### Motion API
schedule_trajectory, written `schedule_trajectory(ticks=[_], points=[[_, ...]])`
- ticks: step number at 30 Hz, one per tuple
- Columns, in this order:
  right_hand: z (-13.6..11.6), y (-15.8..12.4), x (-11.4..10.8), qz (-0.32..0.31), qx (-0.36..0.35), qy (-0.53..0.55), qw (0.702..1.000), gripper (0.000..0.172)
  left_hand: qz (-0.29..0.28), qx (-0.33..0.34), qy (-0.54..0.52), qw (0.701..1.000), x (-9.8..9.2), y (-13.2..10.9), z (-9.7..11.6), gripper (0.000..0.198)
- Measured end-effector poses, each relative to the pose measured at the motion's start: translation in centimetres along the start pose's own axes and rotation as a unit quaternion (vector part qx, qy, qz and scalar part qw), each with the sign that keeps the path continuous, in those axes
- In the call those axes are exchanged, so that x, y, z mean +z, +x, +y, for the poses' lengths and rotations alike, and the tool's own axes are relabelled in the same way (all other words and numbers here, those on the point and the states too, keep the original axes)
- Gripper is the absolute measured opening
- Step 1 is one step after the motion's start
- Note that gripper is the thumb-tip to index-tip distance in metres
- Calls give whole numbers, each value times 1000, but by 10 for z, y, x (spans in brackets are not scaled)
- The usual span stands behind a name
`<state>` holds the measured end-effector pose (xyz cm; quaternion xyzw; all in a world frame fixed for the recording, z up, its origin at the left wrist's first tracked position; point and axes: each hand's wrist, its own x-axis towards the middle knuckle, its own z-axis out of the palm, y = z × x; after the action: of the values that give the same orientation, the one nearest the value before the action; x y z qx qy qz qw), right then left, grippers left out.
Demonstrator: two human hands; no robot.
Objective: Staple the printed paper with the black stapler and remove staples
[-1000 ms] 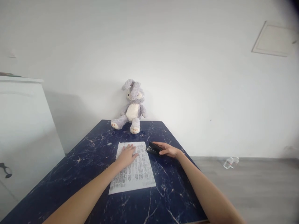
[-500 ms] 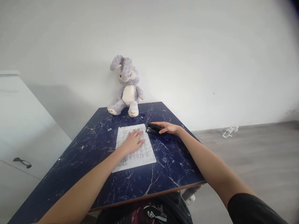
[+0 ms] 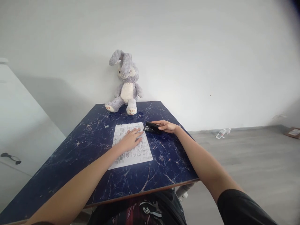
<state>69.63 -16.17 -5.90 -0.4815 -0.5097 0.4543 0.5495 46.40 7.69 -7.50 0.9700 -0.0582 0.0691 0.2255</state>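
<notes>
Printed paper (image 3: 138, 154) lies flat on the dark blue marbled table (image 3: 164, 168). My left hand (image 3: 131, 139) rests on the sheet with its fingers stretched out, covering part of the text. Just off the paper's upper right corner, my right hand (image 3: 167, 126) grips a black stapler (image 3: 152, 127) from its back end. The stapler's front points left and sits at the edge of the paper; whether the sheet is between its jaws I cannot tell.
A grey plush rabbit (image 3: 127, 90) sits at the table's far edge against the wall. A small pale piece (image 3: 107, 126) lies left of the paper. To the left stands a white cabinet (image 3: 21, 125); on the floor at right is a clear plastic bottle (image 3: 222, 133).
The whole view has shifted slightly, moving the scene a little left. Both hands keep nearly the same places; the stapler seems slightly more tilted.
</notes>
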Motion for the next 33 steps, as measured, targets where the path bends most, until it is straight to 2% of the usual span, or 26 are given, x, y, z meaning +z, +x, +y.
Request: schedule_trajectory(ticks=[8,14,18,20,25,27,30,33], points=[[-3,0,5,18,14,-18,1000,77,3,23,42,999,1,1,-6,57],[-10,7,13,46,15,-172,984,76,-2,22,46,999,-3,-1,0,56],[-11,17,20,92,2,-335,938,51,-18,10,37,999,-6,-3,5,55],[-7,22,19,129,-4,-380,916,42,-24,12,29,999,-7,-4,5,54],[9,23,4,305,-6,-387,870,45,4,41,59,997,-10,-5,4,46],[12,20,-2,346,3,-391,853,45,11,57,62,996,-12,-5,5,43],[10,17,-5,354,16,-433,829,42,3,71,50,996,-12,-6,8,46],[6,17,0,342,23,-511,788,38,-2,75,43,996,-11,-8,11,49]])
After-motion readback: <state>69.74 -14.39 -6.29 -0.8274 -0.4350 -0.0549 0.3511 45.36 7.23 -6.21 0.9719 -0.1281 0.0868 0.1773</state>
